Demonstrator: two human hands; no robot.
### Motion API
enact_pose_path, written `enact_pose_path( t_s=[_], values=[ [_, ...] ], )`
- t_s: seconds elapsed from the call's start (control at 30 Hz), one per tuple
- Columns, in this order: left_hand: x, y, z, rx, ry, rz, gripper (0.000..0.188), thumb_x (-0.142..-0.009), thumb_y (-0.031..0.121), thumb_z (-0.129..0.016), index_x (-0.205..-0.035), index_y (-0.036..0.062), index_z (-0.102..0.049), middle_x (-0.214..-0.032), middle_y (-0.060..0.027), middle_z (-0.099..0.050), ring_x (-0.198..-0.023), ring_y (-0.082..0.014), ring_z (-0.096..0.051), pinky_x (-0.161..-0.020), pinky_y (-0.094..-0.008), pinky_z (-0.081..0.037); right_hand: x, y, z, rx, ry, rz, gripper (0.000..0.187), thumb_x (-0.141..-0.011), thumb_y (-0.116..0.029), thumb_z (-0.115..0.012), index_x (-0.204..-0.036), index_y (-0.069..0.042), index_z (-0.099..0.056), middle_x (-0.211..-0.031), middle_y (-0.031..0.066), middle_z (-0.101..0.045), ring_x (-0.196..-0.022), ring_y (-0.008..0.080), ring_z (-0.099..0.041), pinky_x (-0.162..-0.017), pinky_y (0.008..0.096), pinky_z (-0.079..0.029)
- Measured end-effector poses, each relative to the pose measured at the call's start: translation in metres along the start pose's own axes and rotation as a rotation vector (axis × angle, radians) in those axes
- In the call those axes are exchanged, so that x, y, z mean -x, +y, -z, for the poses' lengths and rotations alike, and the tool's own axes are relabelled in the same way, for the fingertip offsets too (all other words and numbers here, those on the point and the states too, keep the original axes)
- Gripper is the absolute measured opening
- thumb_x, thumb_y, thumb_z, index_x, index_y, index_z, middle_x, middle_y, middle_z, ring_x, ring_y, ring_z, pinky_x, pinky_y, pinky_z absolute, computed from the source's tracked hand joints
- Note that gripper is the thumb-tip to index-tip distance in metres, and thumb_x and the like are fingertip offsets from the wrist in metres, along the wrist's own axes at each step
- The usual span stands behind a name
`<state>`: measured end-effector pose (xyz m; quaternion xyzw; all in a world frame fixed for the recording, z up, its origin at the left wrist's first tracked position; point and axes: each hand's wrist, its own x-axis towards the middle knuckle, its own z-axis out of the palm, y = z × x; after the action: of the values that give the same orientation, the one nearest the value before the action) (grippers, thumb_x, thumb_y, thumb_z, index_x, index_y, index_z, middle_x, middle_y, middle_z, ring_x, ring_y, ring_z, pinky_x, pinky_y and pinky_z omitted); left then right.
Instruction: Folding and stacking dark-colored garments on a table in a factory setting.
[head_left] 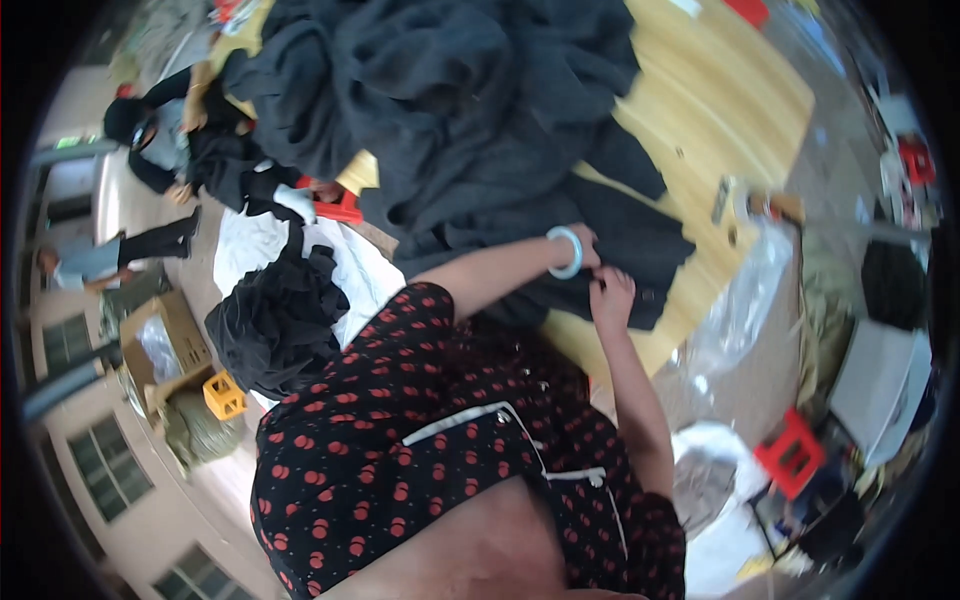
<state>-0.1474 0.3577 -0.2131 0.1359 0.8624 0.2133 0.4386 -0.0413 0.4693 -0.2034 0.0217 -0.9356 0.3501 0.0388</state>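
Note:
A dark garment (pixel 640 235) lies spread over the front edge of a wooden table, its hem reaching right. On it my left hand (pixel 586 246), with a pale blue bangle (pixel 565 252) at the wrist, closes on the cloth. My right hand (pixel 612 290) is right beside it, its fingers pinched together at the same piece of fabric. What lies between the fingertips is too small to make out beyond dark cloth. Beyond my hands, a large heap of dark cloth (pixel 430 90) covers much of the tabletop.
The wooden table (pixel 735 100) shows bare at the right. Black cloth (pixel 275 325) lies bundled on a white sheet (pixel 375 280) at my left. One person (pixel 185 140) sits at the far left; another (pixel 110 255) stands behind. Clear plastic (pixel 750 290) and a red stool (pixel 790 452) are at right.

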Motion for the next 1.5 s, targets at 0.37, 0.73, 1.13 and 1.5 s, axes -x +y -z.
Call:
enact_pose_path(
  t_s=[0.37, 0.73, 1.13, 1.5],
  values=[
    [0.006, 0.003, 0.009, 0.33, -0.042, 0.135, 0.075, -0.046, 0.029, -0.067, -0.109, -0.0067, -0.051, -0.11, -0.022, -0.052, -0.1, -0.0276, -0.052, -0.087, -0.0267, -0.04, -0.002, 0.002, 0.011, 0.039, -0.059, 0.013, 0.012, -0.065, -0.002, -0.055, -0.078, -0.004, -0.054, -0.078, 0.0108, -0.056, -0.081, 0.0276, -0.051, -0.077, 0.0367, -0.038],
    [0.003, -0.003, 0.002, 0.253, -0.017, 0.03, 0.065, -0.054, 0.023, -0.065, -0.113, -0.0011, -0.05, -0.11, -0.0205, -0.052, -0.104, -0.0289, -0.05, -0.089, -0.0295, -0.039, -0.002, -0.002, 0.017, 0.026, -0.053, 0.088, 0.023, -0.073, -0.007, -0.056, -0.094, -0.003, -0.05, -0.083, 0.0143, -0.056, -0.085, 0.0298, -0.05, -0.08, 0.0386, -0.036],
    [0.01, 0.017, -0.007, -0.043, 0.126, -0.004, 0.06, -0.058, 0.03, -0.068, -0.108, 0.0007, -0.052, -0.105, -0.0189, -0.055, -0.1, -0.0282, -0.052, -0.087, -0.0328, -0.042, 0.009, 0.006, 0.014, 0.067, -0.041, -0.034, 0.022, -0.072, -0.008, -0.055, -0.092, -0.003, -0.051, -0.08, 0.0158, -0.054, -0.08, 0.0316, -0.05, -0.077, 0.0397, -0.038],
    [0.015, 0.009, 0.007, 0.194, 0.025, 0.071, 0.061, -0.062, 0.027, -0.066, -0.114, -0.0003, -0.049, -0.117, -0.0193, -0.047, -0.108, -0.0296, -0.046, -0.093, -0.0321, -0.036, 0.004, -0.007, 0.026, 0.029, -0.06, -0.057, 0.01, -0.074, -0.009, -0.05, -0.081, -0.003, -0.055, -0.077, 0.0135, -0.055, -0.076, 0.0294, -0.052, -0.075, 0.038, -0.037]
  ],
)
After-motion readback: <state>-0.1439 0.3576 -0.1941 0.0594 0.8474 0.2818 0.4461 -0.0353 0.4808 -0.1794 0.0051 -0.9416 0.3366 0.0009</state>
